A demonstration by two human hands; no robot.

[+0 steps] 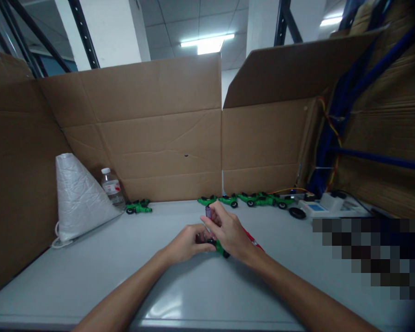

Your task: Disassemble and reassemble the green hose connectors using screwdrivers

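Observation:
Near the middle of the table, my left hand [188, 242] is closed around a small green toy car [221, 249] with black wheels, partly covered by my fingers. Just above it, my right hand [230, 230] pinches a small purple cylinder [208, 211], held roughly upright between thumb and fingers. What the cylinder belongs to is hidden by the hand. A red object [253, 239] shows behind my right wrist; its kind cannot be made out.
Several green toy cars [259, 199] line the back, with more green toy parts [138, 206] at left. A water bottle [112, 189] stands by a white bag [79, 203]. A white device [328, 206] sits back right. Cardboard walls [159, 133] enclose the white table [100, 263].

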